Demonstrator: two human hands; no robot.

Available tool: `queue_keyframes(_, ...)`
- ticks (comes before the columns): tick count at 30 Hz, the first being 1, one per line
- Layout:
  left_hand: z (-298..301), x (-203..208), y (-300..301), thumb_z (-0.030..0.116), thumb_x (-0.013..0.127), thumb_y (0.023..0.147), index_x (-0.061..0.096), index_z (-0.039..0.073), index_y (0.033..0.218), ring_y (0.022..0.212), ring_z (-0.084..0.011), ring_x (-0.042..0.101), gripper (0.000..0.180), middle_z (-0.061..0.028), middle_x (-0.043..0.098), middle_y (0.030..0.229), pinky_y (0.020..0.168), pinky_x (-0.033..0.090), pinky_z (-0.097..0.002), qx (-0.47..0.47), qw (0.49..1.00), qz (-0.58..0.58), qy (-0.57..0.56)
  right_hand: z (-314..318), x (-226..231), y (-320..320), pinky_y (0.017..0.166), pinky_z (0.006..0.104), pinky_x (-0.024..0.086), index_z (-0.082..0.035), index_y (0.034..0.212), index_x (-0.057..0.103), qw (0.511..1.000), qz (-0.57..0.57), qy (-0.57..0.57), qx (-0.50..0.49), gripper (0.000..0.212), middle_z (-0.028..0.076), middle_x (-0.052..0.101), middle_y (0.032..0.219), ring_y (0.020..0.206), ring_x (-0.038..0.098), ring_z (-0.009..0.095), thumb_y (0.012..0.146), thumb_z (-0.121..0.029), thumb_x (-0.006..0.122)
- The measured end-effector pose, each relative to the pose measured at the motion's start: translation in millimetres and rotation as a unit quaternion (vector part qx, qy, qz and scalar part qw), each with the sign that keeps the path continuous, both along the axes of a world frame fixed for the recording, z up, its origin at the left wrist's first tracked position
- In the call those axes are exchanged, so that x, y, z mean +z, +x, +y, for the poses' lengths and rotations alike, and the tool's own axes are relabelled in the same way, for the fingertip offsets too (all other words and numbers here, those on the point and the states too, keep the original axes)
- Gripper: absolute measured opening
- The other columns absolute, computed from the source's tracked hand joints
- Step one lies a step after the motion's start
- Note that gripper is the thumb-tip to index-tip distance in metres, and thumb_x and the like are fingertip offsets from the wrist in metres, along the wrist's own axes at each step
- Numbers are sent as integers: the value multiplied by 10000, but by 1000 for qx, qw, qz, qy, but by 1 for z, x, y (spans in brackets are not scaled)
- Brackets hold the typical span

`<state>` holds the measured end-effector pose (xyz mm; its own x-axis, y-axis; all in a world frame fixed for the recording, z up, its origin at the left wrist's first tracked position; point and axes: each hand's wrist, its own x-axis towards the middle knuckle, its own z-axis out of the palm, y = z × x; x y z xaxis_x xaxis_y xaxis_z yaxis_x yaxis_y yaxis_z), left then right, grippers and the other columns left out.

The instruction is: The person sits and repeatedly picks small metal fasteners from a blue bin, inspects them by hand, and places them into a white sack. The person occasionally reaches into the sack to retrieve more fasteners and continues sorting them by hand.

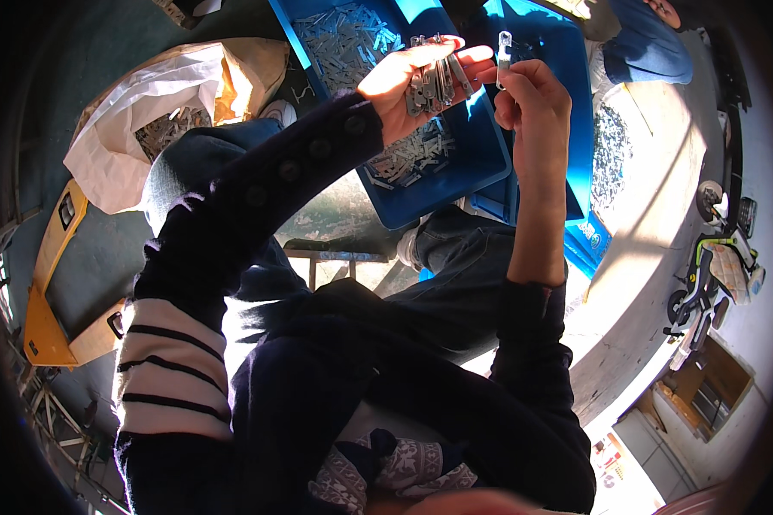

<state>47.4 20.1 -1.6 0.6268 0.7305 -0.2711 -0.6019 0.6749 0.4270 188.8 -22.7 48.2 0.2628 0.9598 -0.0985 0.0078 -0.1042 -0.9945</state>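
My left hand (pixel 395 86) is palm up over the blue bin, thumb lying across a bunch of slim silver metal pieces (pixel 435 79) that look like nail clipper parts. Its fingers reach toward my right hand (pixel 532 94), which pinches a single such metal piece (pixel 504 53) upright between thumb and fingers. That piece is flat, with a rounded upper end. Beneath both hands is a blue plastic bin (pixel 481 184) with many loose silver pieces (pixel 352 43) in it. My left hand hides part of the bin's contents.
A second blue bin (pixel 581 129) stands to the right. At left, an open sack (pixel 103 163) holds more metal pieces, near a yellow metal frame (pixel 47 275). Another person's blue-clad leg (pixel 648 51) shows at top right. A small bike (pixel 713 266) stands far right.
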Motion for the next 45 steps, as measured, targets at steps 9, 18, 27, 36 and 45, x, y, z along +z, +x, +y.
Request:
queue_keyframes(9, 4, -5, 0, 206, 440, 861, 385, 32, 1151, 1026, -291, 510, 342, -198, 437, 1189, 863, 444, -343, -8, 1000, -29, -2, 2, 1, 16, 442, 183, 275, 11, 847, 559, 973, 227, 7, 49, 129, 57, 536, 674, 484, 362, 46, 796, -97, 509)
queue_keyframes(18, 2, 0, -2, 201, 402, 875, 338, 40, 1189, 1063, -284, 484, 359, -194, 415, 1215, 877, 433, -341, -5, 1000, -14, 8, 2, -4, 17, 407, 165, 266, 1, 894, 553, 959, 259, -83, 79, 172, 41, 528, 690, 466, 381, 58, 826, -129, 463)
queue_keyframes(27, 5, -1, -1, 226, 401, 879, 346, 51, 1188, 1057, -260, 493, 359, -163, 427, 1214, 856, 451, -337, 4, 999, -35, -3, 1, -2, 12, 379, 144, 226, -38, 940, 559, 982, -19, -158, 102, 157, -53, 378, 522, 428, 319, 7, 832, -125, 486)
queue_keyframes(36, 3, 3, -2, 204, 448, 860, 426, 41, 1120, 955, -238, 555, 308, -133, 502, 1107, 846, 467, -349, 18, 999, -28, -41, -4, -1, 6, 435, 220, 358, -93, 919, 537, 879, -432, 70, 190, 160, 14, 451, 518, 436, 442, 100, 763, -80, 573)
queue_keyframes(45, 3, -3, 0, 188, 469, 849, 386, 16, 1131, 1032, -269, 504, 340, -173, 467, 1152, 888, 433, -369, -14, 999, -37, -10, 1, 0, 19, 433, 183, 326, -47, 769, 596, 934, -328, 134, 44, 81, -11, 507, 565, 468, 436, 58, 751, -125, 603)
